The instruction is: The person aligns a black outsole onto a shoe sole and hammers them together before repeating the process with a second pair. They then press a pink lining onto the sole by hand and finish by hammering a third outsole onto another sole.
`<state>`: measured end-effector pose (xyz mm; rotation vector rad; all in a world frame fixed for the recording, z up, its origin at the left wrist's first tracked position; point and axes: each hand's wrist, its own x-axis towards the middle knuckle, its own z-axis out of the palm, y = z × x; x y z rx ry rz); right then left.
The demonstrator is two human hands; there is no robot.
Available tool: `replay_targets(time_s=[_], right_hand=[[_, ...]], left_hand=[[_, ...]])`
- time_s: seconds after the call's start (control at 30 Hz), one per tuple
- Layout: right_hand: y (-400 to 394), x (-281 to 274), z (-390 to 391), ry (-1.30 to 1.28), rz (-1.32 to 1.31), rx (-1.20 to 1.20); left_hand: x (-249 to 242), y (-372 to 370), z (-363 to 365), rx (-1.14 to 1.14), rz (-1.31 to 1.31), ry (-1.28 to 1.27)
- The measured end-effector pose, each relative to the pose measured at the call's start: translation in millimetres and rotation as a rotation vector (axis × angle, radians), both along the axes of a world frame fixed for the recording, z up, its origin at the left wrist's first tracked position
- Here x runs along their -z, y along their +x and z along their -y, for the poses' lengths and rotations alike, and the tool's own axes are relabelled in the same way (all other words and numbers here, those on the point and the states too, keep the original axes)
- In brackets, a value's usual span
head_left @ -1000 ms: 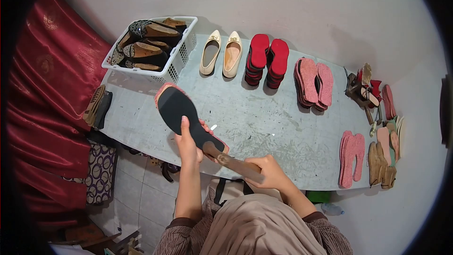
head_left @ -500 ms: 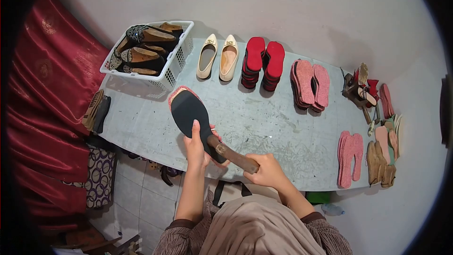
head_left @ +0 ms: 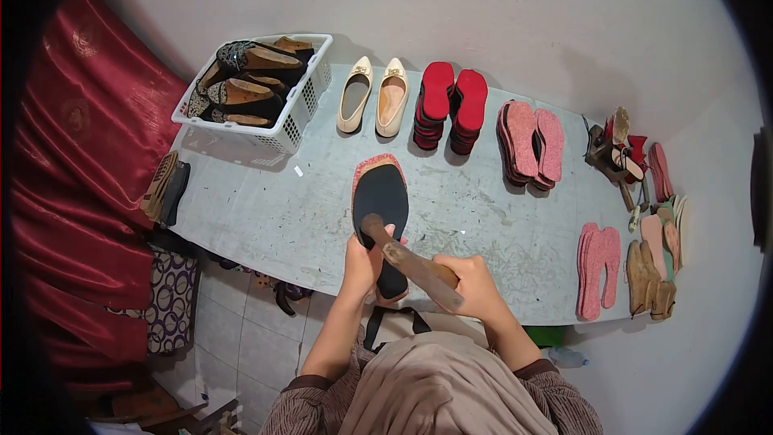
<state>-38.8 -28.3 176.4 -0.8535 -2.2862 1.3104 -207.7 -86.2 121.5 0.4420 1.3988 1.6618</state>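
My left hand (head_left: 362, 267) is wrapped round the middle of a shoe sole (head_left: 382, 193), its black face turned up. Along the toe edge of this sole runs a tan and pinkish-red border. In my right hand (head_left: 475, 286) is a hammer (head_left: 411, 264) with a worn brown head. The hammer's round face overlaps the sole's middle in this view, close to my left fingers. Both hands are over the near edge of the table, in front of my body.
On the grey-covered table (head_left: 266, 209) stand a white basket (head_left: 310, 101) of shoes, cream flats (head_left: 392, 101), red-topped stacks (head_left: 437, 97) and pink insoles (head_left: 519, 141). More pink insoles (head_left: 592, 274), wooden lasts (head_left: 640, 278) and tools (head_left: 604, 153) lie at right. A red curtain (head_left: 88, 193) hangs left.
The sole has moved right and turned more upright, with my left hand shifting along with it. The hammer has swung slightly right and its face now overlaps the sole farther towards the toe.
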Motion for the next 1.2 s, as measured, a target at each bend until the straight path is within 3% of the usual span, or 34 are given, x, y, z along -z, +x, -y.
replay_targets(time_s=[0.17, 0.3, 0.37, 0.43, 0.53, 0.67, 0.83, 1.03, 1.17, 1.2], right_hand=[[-1.8, 9.6, 0.6, -0.007, -0.071, 0.038], [-2.9, 2.3, -2.7, -0.011, -0.087, 0.042], [-7.4, 8.3, 2.4, 0.074, -0.226, 0.067], [-15.0, 8.9, 4.4, 0.063, -0.251, 0.082], [-20.1, 9.9, 0.4, 0.033, -0.027, 0.113], [-20.0, 12.7, 6.1, 0.131, -0.142, 0.100], [-32.7, 21.8, 9.2, 0.023, -0.195, 0.096], [-38.2, 24.9, 5.2, 0.121, -0.350, 0.156], [-34.9, 6.8, -9.4, 0.010, -0.187, 0.141], [-35.5, 9.2, -7.1, 0.021, -0.284, 0.165]], left_hand=[[2.3, 0.1, 3.3, 0.086, -0.027, 0.010], [-13.5, 2.9, 1.8, 0.051, 0.126, 0.044], [-23.6, 6.6, 5.2, 0.032, 0.174, 0.056], [-32.0, 6.5, 4.3, 0.046, 0.057, 0.027], [4.1, -3.1, 2.4, 0.086, 0.083, 0.106], [26.9, -4.3, 3.1, 0.005, 0.065, 0.045], [11.9, -5.5, 6.0, 0.008, 0.167, 0.096], [-12.1, -0.7, 8.8, 0.023, 0.100, 0.108], [-7.5, -4.3, 7.7, 0.098, 0.197, 0.066], [-7.1, -5.6, 7.5, 0.099, 0.196, 0.065]])
